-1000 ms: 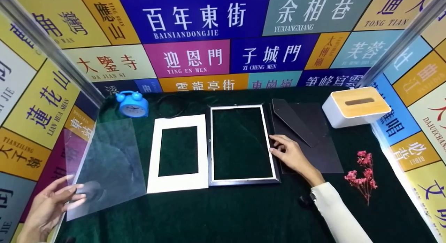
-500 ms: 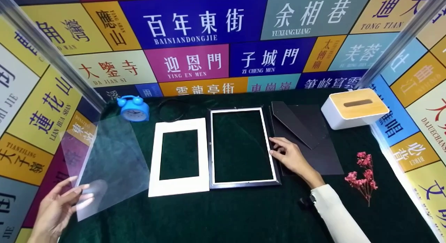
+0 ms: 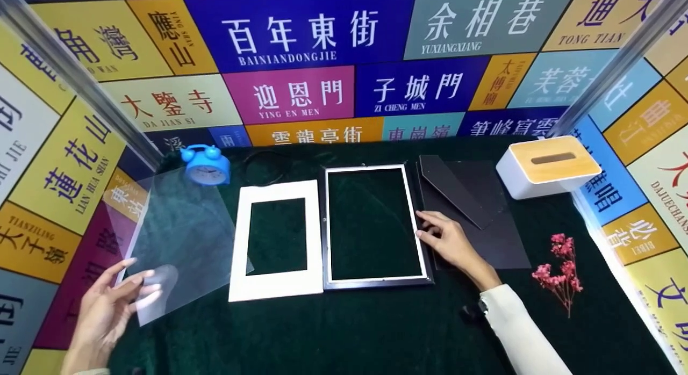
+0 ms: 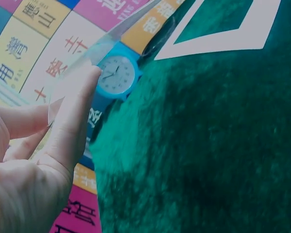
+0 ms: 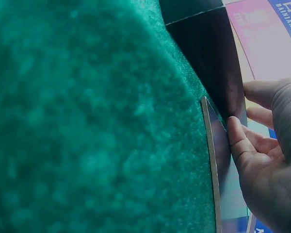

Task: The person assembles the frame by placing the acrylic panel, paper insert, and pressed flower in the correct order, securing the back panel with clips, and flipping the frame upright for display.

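My left hand (image 3: pixel 110 302) pinches a clear plastic sheet (image 3: pixel 185 230) by its lower left part, holding it tilted. The sheet's right edge overlaps the white photo mat (image 3: pixel 314 235), its corner showing in the mat's window. In the left wrist view, thumb and fingers lie on either side of the sheet (image 4: pixel 80 73). My right hand (image 3: pixel 449 240) rests its thumb and fingertips on the right side of the black picture frame (image 3: pixel 377 282), which has a white inner lip and lies flat. In the right wrist view, the thumb touches the frame's dark side (image 5: pixel 211 63).
A black backing board (image 3: pixel 508 240) with a stand leg (image 3: pixel 457 192) lies right of the frame. Pink dried flowers (image 3: pixel 561 273) and a tissue box (image 3: pixel 548 165) are farther right. A blue alarm clock (image 3: pixel 207 165) and a dark loop (image 3: pixel 266 168) sit at the back left.
My left hand has carried the clear sheet rightward, so that its edge now overlaps the white mat. The right hand stays at the frame's side.
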Demonstrator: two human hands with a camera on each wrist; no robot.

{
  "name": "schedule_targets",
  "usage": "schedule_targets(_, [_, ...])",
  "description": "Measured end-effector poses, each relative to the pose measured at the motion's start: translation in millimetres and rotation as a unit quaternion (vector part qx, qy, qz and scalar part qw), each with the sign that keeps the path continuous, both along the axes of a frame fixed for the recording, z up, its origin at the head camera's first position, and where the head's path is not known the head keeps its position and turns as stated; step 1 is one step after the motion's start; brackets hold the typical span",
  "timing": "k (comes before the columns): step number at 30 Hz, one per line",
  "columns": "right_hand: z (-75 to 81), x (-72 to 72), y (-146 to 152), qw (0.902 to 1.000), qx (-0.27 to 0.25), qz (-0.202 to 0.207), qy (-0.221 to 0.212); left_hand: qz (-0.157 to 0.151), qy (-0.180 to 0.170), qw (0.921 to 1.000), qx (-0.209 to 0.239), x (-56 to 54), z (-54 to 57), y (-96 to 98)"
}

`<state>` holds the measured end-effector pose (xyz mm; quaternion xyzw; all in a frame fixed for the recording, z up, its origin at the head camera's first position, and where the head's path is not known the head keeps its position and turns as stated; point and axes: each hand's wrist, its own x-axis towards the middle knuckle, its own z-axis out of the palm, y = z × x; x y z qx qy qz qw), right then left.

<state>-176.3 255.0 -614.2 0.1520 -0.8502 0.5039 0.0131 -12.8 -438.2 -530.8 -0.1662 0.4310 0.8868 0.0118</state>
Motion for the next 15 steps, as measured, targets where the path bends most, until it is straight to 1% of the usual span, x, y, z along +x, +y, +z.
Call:
schedule_targets(7, [-2.1, 0.3, 2, 0.9999, 0.003, -0.001, 0.012, -0.018, -0.005, 0.9998, -0.005, -9.8, 4.5, 14.4])
schedule_targets(9, [-2.2, 0.3, 1, 1.0000, 0.004, -0.001, 0.008, -0.024, -0.008, 0.9996, -0.016, -11.9, 5.2, 18.6])
schedule_targets(13, [-1.6, 0.9, 0, 1.0000, 0.000, 0.001, 0.000, -0.036, 0.002, 0.9986, -0.038, -14.1, 5.5, 27.5])
schedule_targets(15, [-1.8, 1.1, 0, 1.0000, -0.002, 0.001, 0.002, -0.039, 0.006, 0.9981, -0.048, -15.4, 4.9, 32.6])
